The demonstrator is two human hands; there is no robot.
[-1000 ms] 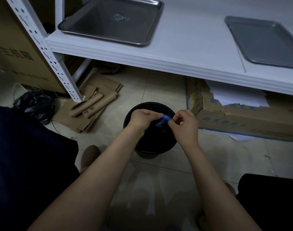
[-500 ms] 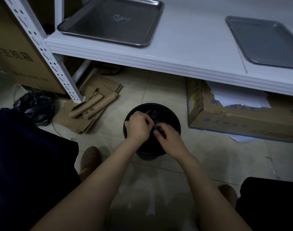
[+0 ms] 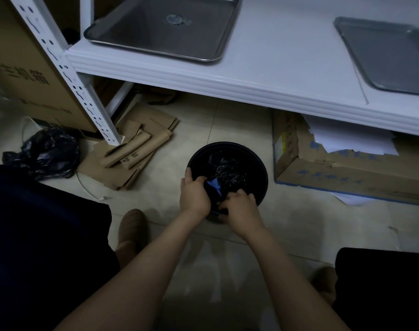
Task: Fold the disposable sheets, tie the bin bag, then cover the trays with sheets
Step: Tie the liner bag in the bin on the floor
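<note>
Head view, pretty dim down there: round black bin (image 3: 263,174) on the tiled floor below the white shelf (image 3: 275,68), with the crinkly, glossy bin bag (image 3: 230,169) bunched inside. The left hand (image 3: 194,195) sits at the near-left rim, fingers curled round a gather of the film, and a small blue tie strip (image 3: 214,185) pokes out just right of them. The right hand (image 3: 241,211) is just beside it at the near rim, fingers dug into the plastic. The strip angles down toward the right hand, so I'd guess that one grabs it next. Up top, the left tray (image 3: 160,41) and right tray (image 3: 389,56) are flat bare steel.
</note>
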